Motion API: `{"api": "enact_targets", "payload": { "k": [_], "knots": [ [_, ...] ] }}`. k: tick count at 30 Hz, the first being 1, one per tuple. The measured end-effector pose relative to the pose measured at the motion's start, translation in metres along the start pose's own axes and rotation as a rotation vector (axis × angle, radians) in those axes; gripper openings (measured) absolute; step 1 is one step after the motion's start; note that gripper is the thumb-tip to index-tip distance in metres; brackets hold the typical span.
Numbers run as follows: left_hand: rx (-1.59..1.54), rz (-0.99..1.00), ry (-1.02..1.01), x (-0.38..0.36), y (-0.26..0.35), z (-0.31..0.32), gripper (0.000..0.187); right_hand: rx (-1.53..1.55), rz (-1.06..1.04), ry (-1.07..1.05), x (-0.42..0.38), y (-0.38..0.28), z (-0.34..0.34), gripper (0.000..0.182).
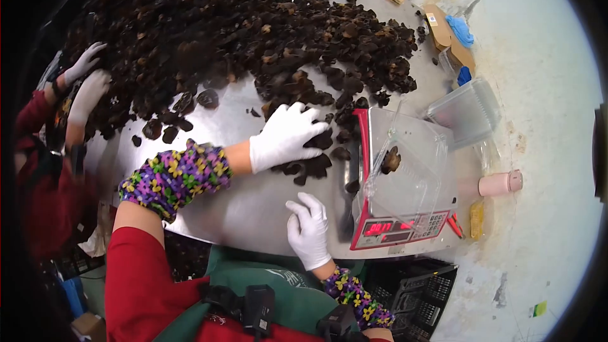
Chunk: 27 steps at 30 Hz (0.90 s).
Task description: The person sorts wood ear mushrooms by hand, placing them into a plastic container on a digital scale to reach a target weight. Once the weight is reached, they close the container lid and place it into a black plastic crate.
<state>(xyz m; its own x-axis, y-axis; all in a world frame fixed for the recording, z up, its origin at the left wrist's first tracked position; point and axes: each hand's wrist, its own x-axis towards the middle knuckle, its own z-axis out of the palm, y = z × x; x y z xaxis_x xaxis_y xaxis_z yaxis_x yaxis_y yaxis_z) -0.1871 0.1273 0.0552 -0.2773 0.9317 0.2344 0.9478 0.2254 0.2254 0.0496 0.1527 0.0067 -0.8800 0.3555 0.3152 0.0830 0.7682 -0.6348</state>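
My left hand (288, 139), in a white glove, rests palm down with fingers apart over a small clump of dark wood ear mushrooms (310, 168). What lies under its palm is hidden. Nearer my body, my right hand (308, 231), also white-gloved, hovers by the table edge with fingers loosely bent and nothing visible in it. To its right stands a red-trimmed digital scale (405, 231) with lit red digits. On the scale sits a clear plastic tub (411, 152) with one brown mushroom piece (391, 160) in it.
A large heap of wood ears (209, 31) spreads over the metal table (221, 215). At the left are a co-worker's gloved hands (88, 88). Stacked clear tubs (468, 114), a pink bottle (500, 183) and a cardboard box (449, 38) stand right. A black crate (411, 291) sits below.
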Motion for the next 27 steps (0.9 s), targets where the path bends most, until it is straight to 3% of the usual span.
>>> {"api": "enact_targets", "payload": {
  "k": [2, 6, 13, 17, 23, 27],
  "knots": [
    [0.017, 0.035, 0.158, -0.039, 0.008, -0.007, 0.053, -0.005, -0.017, -0.015, -0.001, 0.001, 0.002, 0.033],
    [0.009, -0.131, 0.295, -0.101, 0.011, -0.023, 0.049, -0.058, -0.055, -0.006, -0.004, 0.001, 0.006, 0.036],
    [0.077, -0.559, 0.469, -0.185, -0.001, -0.016, 0.036, -0.069, -0.087, 0.051, -0.006, 0.003, 0.008, 0.038],
    [0.021, -0.669, 0.47, -0.214, 0.003, -0.006, 0.042, -0.06, -0.084, 0.045, -0.007, 0.004, 0.009, 0.037],
    [0.04, -0.747, 0.637, -0.228, 0.021, 0.007, 0.053, -0.011, -0.068, 0.044, -0.008, 0.004, 0.005, 0.036],
    [-0.103, -0.817, 0.713, -0.242, 0.031, 0.012, 0.044, -0.01, -0.099, 0.056, -0.007, -0.001, 0.001, 0.036]
  ]
}}
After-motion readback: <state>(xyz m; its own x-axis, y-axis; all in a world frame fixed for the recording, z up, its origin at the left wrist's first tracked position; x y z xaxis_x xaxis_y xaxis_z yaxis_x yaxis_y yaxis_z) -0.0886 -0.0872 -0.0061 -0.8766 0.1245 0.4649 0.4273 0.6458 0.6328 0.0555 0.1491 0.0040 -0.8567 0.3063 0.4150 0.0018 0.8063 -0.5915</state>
